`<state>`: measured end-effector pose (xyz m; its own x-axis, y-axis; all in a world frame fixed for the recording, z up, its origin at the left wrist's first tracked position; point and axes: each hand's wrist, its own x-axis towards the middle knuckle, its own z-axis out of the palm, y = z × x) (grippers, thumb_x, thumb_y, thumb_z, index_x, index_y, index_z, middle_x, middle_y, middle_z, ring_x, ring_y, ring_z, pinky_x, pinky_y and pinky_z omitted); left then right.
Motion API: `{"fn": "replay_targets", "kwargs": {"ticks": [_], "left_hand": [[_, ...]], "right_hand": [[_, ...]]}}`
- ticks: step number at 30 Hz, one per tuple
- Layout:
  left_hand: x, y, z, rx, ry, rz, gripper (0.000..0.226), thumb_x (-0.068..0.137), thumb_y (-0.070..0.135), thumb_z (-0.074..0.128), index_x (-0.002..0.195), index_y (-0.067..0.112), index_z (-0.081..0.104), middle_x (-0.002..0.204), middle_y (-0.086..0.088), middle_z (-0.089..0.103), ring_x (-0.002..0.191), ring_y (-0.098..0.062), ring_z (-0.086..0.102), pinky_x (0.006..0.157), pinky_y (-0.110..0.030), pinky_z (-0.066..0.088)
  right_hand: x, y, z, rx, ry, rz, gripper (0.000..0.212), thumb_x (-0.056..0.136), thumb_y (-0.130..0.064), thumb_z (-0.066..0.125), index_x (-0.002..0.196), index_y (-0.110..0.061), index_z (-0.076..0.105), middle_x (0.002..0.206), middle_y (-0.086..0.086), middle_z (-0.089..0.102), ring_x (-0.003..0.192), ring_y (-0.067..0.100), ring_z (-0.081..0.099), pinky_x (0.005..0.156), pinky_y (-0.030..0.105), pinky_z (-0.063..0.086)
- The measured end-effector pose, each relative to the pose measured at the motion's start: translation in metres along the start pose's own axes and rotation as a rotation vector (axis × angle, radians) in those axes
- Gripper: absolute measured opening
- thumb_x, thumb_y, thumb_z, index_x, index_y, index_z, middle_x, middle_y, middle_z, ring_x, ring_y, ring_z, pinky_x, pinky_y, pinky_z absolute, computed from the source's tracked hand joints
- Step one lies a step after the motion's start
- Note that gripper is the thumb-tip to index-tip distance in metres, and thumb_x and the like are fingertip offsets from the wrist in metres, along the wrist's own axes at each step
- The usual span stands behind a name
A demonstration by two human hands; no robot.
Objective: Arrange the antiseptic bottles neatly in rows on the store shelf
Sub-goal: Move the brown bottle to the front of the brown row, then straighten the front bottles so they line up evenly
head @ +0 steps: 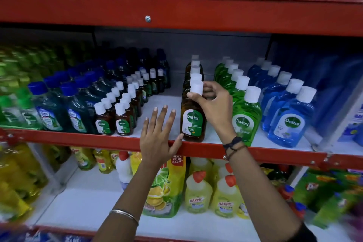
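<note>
A row of brown Dettol antiseptic bottles with white caps runs front to back in the middle of the red shelf. My right hand grips the neck and cap of the front brown bottle, which stands upright at the shelf's front edge. My left hand is spread flat with fingers apart just left of that bottle, its thumb touching the bottle's base. Two rows of small brown Dettol bottles stand further left, with a bare gap of white shelf between them and the big bottle.
A row of green Dettol bottles and blue Dettol bottles stands to the right. Dark teal bottles with blue caps fill the left. A red shelf beam hangs overhead. Harpic bottles and yellow refill packs sit on the shelf below.
</note>
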<state>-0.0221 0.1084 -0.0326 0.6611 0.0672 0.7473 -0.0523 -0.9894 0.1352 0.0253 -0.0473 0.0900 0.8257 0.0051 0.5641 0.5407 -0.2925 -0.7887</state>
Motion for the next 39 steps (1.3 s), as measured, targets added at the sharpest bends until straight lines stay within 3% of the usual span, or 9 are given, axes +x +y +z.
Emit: {"fn": "replay_targets", "kwargs": {"ticks": [9,13,16,20,24,27,31,34,39], "left_hand": [[0.0,0.018,-0.014,-0.327,0.06,-0.097,0.057,0.097,0.052,0.029,0.149,0.029,0.03,0.16,0.004,0.025,0.15,-0.013,0.016,0.115,-0.046,0.029],[0.008,0.047,-0.032,-0.973,0.012,-0.343,0.059,0.093,0.063,0.024,0.146,0.038,0.027,0.157,0.011,0.026,0.144,0.003,0.019,0.122,-0.037,0.021],[0.02,0.063,-0.04,-1.172,-0.103,-0.516,0.068,0.079,0.085,0.018,0.138,0.052,0.028,0.154,0.016,0.028,0.143,-0.003,0.026,0.121,-0.045,0.024],[0.023,0.073,-0.045,-1.255,-0.141,-0.572,0.065,0.084,0.07,0.013,0.14,0.045,0.034,0.145,0.011,0.043,0.136,-0.008,0.04,0.118,-0.04,0.031],[0.02,0.072,-0.049,-1.257,-0.139,-0.568,0.078,0.063,0.097,0.018,0.127,0.06,0.039,0.15,0.007,0.043,0.138,-0.011,0.039,0.116,-0.036,0.031],[0.02,0.072,-0.048,-1.228,-0.14,-0.558,0.073,0.066,0.095,0.015,0.126,0.06,0.038,0.143,0.015,0.045,0.136,-0.008,0.04,0.117,-0.038,0.03],[0.014,0.081,-0.043,-1.137,0.045,-0.487,0.067,0.081,0.082,0.016,0.139,0.05,0.028,0.155,0.015,0.028,0.144,-0.001,0.024,0.122,-0.045,0.021],[0.008,0.104,-0.044,-1.119,0.212,-0.282,0.06,0.091,0.072,0.019,0.143,0.045,0.03,0.157,0.008,0.027,0.147,-0.01,0.021,0.121,-0.045,0.02],[0.015,0.155,-0.034,-1.365,-0.066,-0.257,0.079,0.08,0.085,0.02,0.139,0.036,0.04,0.151,0.011,0.04,0.14,-0.007,0.035,0.115,-0.036,0.032]], "right_hand": [[-0.045,0.012,-0.015,0.256,-0.081,0.091,0.052,0.091,-0.047,0.047,0.133,-0.016,0.051,0.124,-0.014,0.057,0.105,-0.02,0.05,0.089,0.002,0.04],[-0.081,0.031,-0.012,0.422,-0.104,0.276,0.101,0.065,-0.089,0.034,0.142,-0.024,0.038,0.15,-0.001,0.041,0.137,0.008,0.038,0.117,0.034,0.029],[-0.083,0.033,-0.006,0.527,-0.153,0.354,0.12,0.05,-0.098,0.032,0.143,-0.022,0.036,0.148,-0.003,0.04,0.136,0.01,0.038,0.114,0.029,0.031],[-0.077,0.029,-0.007,0.611,-0.177,0.376,0.094,0.07,-0.075,0.022,0.142,-0.017,0.037,0.149,0.003,0.041,0.134,0.011,0.039,0.104,0.019,0.032],[-0.074,0.029,-0.012,0.61,-0.191,0.368,0.085,0.075,-0.066,0.02,0.141,-0.016,0.039,0.15,0.006,0.041,0.135,0.012,0.038,0.107,0.024,0.031],[-0.075,0.028,-0.013,0.578,-0.181,0.367,0.085,0.076,-0.067,0.022,0.139,-0.014,0.041,0.146,0.007,0.046,0.131,0.012,0.042,0.106,0.023,0.034],[-0.087,0.031,-0.019,0.394,0.026,0.196,0.081,0.076,-0.082,0.031,0.128,-0.024,0.054,0.135,-0.001,0.057,0.126,0.01,0.052,0.104,0.031,0.042],[-0.097,0.039,-0.04,0.342,0.237,-0.058,0.051,0.093,-0.055,0.033,0.121,-0.02,0.058,0.125,0.0,0.062,0.12,0.013,0.056,0.099,0.032,0.046],[-0.1,0.062,-0.074,0.383,0.432,-0.035,0.056,0.094,-0.059,0.029,0.124,-0.017,0.054,0.126,0.002,0.058,0.123,0.011,0.052,0.101,0.024,0.043]]}}
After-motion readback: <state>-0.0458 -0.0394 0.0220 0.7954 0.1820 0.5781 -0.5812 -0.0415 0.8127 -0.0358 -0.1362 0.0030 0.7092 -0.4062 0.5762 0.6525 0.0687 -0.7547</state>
